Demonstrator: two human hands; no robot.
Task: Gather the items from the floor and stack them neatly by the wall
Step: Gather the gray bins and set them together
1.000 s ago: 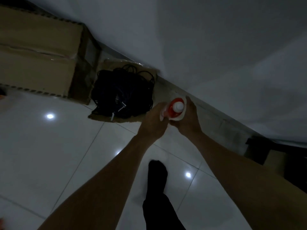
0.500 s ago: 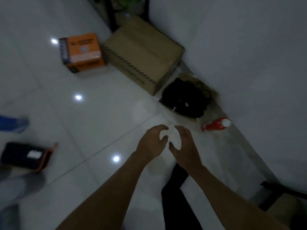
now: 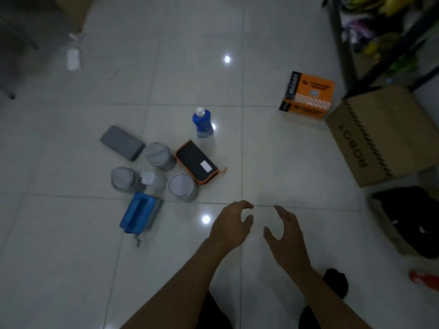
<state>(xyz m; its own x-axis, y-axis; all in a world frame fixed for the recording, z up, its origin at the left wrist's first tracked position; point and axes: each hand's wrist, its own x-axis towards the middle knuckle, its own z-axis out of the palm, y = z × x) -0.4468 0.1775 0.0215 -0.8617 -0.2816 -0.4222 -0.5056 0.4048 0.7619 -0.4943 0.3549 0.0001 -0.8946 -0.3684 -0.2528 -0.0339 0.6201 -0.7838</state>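
- Step in hand, as judged: reach for the next item in the floor cluster; nearest is the grey canister (image 3: 181,188), left and ahead of the hands.
- Best taken round its body with both hands and kept upright.
- Left hand (image 3: 231,225): fingers loosely curled, spread, holding nothing.
- Right hand (image 3: 286,230): relaxed, holding nothing, touching nothing.
- Blue bottle (image 3: 202,123) stands upright behind the black-and-orange case (image 3: 197,162); blue pouch (image 3: 140,212) lies nearest.
- Red bottle (image 3: 425,280) lies at the far right edge, beside the black bag (image 3: 413,219).
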